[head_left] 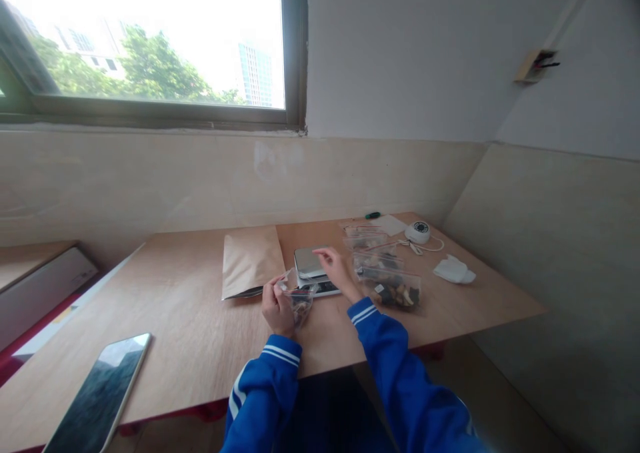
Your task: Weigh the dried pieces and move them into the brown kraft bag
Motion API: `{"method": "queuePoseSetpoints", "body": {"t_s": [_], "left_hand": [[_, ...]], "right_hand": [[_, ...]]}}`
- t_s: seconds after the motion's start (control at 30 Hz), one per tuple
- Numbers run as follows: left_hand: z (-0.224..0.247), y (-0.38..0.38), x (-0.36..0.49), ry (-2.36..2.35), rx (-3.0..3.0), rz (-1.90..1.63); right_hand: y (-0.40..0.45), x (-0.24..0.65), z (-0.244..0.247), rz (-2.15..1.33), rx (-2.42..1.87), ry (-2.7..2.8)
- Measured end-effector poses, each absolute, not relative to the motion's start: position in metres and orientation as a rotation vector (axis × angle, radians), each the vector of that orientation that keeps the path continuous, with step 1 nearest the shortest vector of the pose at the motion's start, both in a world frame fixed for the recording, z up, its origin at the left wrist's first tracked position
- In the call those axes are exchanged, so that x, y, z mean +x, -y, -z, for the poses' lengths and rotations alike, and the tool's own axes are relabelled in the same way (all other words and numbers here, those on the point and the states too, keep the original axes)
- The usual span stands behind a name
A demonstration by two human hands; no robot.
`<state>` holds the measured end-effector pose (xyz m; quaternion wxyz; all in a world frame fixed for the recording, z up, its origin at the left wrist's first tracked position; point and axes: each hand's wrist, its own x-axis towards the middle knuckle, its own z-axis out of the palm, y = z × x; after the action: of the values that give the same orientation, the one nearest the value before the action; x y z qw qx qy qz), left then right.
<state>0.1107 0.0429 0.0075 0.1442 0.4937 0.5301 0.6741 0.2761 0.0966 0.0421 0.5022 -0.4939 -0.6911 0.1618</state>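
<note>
My left hand (278,307) is closed on the upper edge of a clear zip-lock bag (302,306) with small contents that I cannot identify. Just right of it, my right hand (338,270) hovers over the metal plate of a kitchen scale (306,259). Its thumb and forefinger are drawn together; whatever may be between them is too small to make out. The scale's front panel is partly hidden by the bag and my right hand. Beside the scale, a brown paper pouch (251,259) lies flat, near my left hand.
Several filled zip-lock bags (400,289) lie in a row right of the scale. Beyond them are a white dome camera (418,231) with a cable, crumpled white tissue (454,269), a paper sheet (391,224) and a green-handled tool (373,215). A phone (103,396) lies at the front left.
</note>
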Motion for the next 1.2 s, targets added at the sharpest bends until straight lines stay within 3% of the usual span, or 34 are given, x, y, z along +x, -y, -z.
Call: {"method": "queuePoseSetpoints", "body": {"t_s": [0.13,0.6,0.87,1.07,1.2], "left_hand": [[-0.009,-0.043,0.111,-1.518,1.373,-1.950],[-0.007,-0.044,0.111,-1.498,1.311,-1.955],[-0.006,-0.044,0.111,-1.497,1.309,-1.951],[-0.009,-0.041,0.112,-1.481,1.307,-1.930],[-0.011,-0.041,0.112,-1.498,1.291,-1.912]], "right_hand": [[-0.107,0.320,-0.010,-0.136,-1.486,1.656],[-0.106,0.337,0.008,-0.205,-1.579,1.748],[-0.107,0.333,-0.017,-0.270,-1.543,1.517],[-0.086,0.300,-0.065,-0.557,-1.132,1.681],[-0.092,0.303,-0.053,-0.498,-1.156,1.625]]}}
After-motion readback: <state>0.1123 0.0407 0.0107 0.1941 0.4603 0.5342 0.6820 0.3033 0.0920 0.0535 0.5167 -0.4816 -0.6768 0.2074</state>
